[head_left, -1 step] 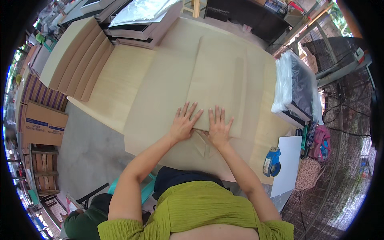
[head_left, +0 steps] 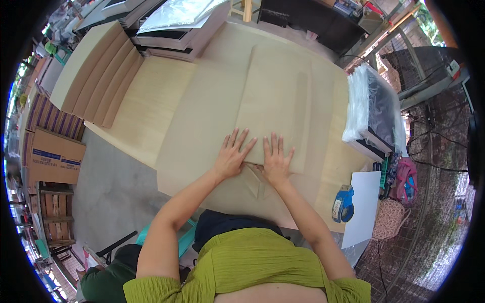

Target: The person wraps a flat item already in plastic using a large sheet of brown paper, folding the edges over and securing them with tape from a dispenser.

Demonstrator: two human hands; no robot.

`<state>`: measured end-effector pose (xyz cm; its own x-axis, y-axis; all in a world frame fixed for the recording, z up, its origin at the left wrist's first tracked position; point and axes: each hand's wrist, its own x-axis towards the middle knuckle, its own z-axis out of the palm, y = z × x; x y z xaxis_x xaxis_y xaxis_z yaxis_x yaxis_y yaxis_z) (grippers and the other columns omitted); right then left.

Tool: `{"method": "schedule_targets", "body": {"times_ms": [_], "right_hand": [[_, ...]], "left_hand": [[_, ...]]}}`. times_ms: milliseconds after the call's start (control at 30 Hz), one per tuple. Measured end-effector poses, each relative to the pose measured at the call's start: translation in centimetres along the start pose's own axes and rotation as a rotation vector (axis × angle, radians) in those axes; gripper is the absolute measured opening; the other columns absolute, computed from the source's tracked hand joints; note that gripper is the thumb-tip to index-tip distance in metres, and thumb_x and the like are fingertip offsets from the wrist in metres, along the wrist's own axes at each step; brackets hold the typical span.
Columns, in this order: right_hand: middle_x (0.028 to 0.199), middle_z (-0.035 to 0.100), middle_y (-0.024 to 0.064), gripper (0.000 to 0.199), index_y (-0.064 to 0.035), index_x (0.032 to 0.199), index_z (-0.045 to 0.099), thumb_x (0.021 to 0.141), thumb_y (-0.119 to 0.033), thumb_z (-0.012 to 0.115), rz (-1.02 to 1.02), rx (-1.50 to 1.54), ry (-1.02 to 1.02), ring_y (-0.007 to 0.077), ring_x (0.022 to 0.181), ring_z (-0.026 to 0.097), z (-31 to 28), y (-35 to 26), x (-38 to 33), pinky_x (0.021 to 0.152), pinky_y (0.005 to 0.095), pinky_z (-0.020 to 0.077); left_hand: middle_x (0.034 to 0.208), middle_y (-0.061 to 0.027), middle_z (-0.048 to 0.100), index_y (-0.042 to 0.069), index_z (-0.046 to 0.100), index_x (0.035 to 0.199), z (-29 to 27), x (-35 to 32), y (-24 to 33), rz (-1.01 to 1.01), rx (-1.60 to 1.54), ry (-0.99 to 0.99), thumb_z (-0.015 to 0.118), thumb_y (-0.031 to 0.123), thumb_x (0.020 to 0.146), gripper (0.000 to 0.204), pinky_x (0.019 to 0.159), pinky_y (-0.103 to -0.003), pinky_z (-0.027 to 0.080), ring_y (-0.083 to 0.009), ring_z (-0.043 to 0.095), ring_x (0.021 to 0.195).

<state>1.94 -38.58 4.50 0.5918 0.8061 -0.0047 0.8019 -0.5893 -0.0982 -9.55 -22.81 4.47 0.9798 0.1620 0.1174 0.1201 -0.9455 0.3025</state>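
The flat rectangular package faced with smooth brown paper (head_left: 275, 96) lies on the large brown paper sheet (head_left: 202, 126), which covers the middle of the pale wooden table (head_left: 156, 96). The package rests on its broad face. Its long axis runs away from the person, with the far end inclined slightly to the right; its short near edge faces the person's body. What is inside the paper cannot be told.

The left hand (head_left: 233, 156) lies palm down across the near left corner of the package, fingers spread and pointing away from the person, slightly to the right. The right hand (head_left: 275, 164) lies palm down just beside it on the near edge, fingers spread and pointing almost straight away. Both hands are open and flat; neither is closed around anything. The position of the thumbs is not clear.

Between the wrists, the creased brown paper flap (head_left: 253, 183) shows angled folds at the near edge of the package.

At the right of the table, the blue tape dispenser (head_left: 344, 204) is positioned at the left edge of the white rectangular sheet (head_left: 362, 202). Beyond these, the stack of dark panels in clear plastic (head_left: 374, 108) stands near the right table edge. At the far left, the row of thick brown rectangular slabs (head_left: 96, 76) has its long edges running from far right to near left.
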Motion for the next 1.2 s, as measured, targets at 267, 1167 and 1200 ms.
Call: {"method": "schedule_targets", "body": {"times_ms": [267,1167,1200], "right_hand": [[0.165,0.02,0.0139,0.105,-0.0168,0.157,0.028,0.069,-0.038,0.083,-0.055,-0.116,0.078,0.0368,0.149,0.025,0.8,0.6,0.1,0.106,0.0753,0.026],[0.139,0.049,0.0225,0.064,0.0023,0.14,0.047,0.077,0.003,0.057,-0.229,0.381,0.103,0.0399,0.129,0.046,3.3,6.5,-10.1,0.11,0.0451,0.0406],[0.138,0.05,0.0219,0.064,0.0016,0.14,0.048,0.076,0.002,0.059,-0.2,0.407,0.102,0.0397,0.129,0.047,2.8,5.9,-10.2,0.11,0.0453,0.0408]], "left_hand": [[0.164,-0.0071,0.025,0.025,0.02,0.16,4.2,-5.6,-0.5,0.272,-0.174,-0.345,0.057,0.06,0.089,0.087,0.122,-0.052,0.019,-0.0266,0.025,0.151],[0.157,-0.0072,0.038,0.014,0.033,0.154,2.1,-5.2,2.2,0.158,-0.095,-0.274,0.059,0.039,0.088,0.076,0.119,-0.051,0.027,-0.0248,0.035,0.145],[0.154,-0.0071,0.041,0.013,0.037,0.152,2.4,-5.4,2.6,0.137,-0.103,-0.231,0.061,0.036,0.086,0.074,0.118,-0.051,0.03,-0.0253,0.038,0.143]]}}
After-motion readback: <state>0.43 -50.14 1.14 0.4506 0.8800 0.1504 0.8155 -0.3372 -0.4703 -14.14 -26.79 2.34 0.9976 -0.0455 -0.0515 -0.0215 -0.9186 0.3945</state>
